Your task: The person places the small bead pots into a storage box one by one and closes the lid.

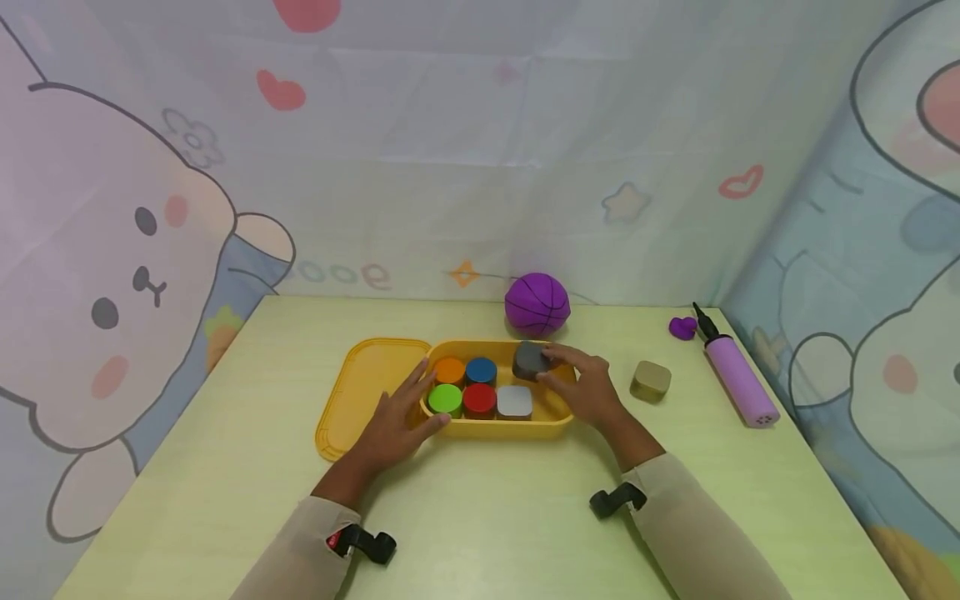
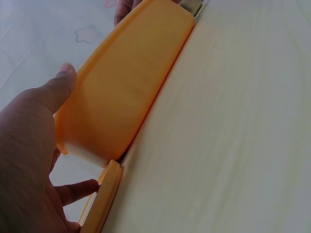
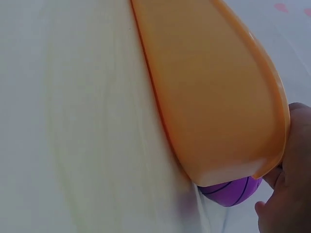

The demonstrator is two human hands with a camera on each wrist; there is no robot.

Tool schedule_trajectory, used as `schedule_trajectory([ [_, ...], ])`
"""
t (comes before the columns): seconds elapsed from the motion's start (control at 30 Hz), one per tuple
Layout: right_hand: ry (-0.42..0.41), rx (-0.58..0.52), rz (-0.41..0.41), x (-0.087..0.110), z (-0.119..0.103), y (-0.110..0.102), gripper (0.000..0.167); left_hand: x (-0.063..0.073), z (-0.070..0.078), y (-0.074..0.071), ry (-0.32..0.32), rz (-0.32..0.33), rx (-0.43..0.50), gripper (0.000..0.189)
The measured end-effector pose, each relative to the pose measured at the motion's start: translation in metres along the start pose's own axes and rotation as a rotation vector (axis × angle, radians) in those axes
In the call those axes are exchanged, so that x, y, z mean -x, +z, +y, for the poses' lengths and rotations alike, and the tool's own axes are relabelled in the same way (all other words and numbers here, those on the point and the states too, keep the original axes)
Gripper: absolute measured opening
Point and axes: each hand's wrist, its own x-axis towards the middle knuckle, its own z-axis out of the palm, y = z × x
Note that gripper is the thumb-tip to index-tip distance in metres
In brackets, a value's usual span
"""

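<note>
A yellow box (image 1: 480, 428) holds orange (image 1: 450, 370), blue (image 1: 481, 370), green (image 1: 446, 400) and red (image 1: 479, 401) round-topped pieces, plus a light grey squarish block (image 1: 514, 402). My right hand (image 1: 588, 387) pinches a dark grey block (image 1: 530, 360) between thumb and fingers, inside the box's back right part. My left hand (image 1: 397, 425) rests against the box's left end, fingers fairly straight and spread, thumb at the front rim. Beneath that hand lies the yellow lid (image 1: 352, 392); a finger touches its edge in the left wrist view. In the right wrist view the box wall hides the grey block.
Right of the box sits a khaki block (image 1: 650, 381). Behind the box is a purple basketball-patterned ball (image 1: 537, 304). A lilac hand pump (image 1: 741, 381) with a black nozzle lies at the far right, beside a small purple piece (image 1: 682, 327). A printed cloth backs the table (image 1: 480, 517).
</note>
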Motion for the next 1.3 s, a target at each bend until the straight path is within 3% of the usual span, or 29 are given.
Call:
schedule_trajectory([
  [0.2, 0.063, 0.152, -0.1, 0.0, -0.006, -0.001, 0.045, 0.0, 0.0, -0.001, 0.004, 0.003, -0.005, 0.08],
  [0.73, 0.112, 0.301, -0.265, -0.005, -0.015, -0.001, 0.047, 0.001, -0.004, 0.001, -0.003, 0.0, 0.005, 0.079],
  [0.97, 0.144, 0.277, -0.317, -0.005, -0.018, -0.002, 0.05, 0.001, -0.004, 0.001, 0.001, -0.009, 0.015, 0.08],
  [1.3, 0.107, 0.198, -0.279, -0.006, -0.018, -0.003, 0.043, -0.001, -0.005, 0.001, -0.003, -0.017, 0.013, 0.081],
])
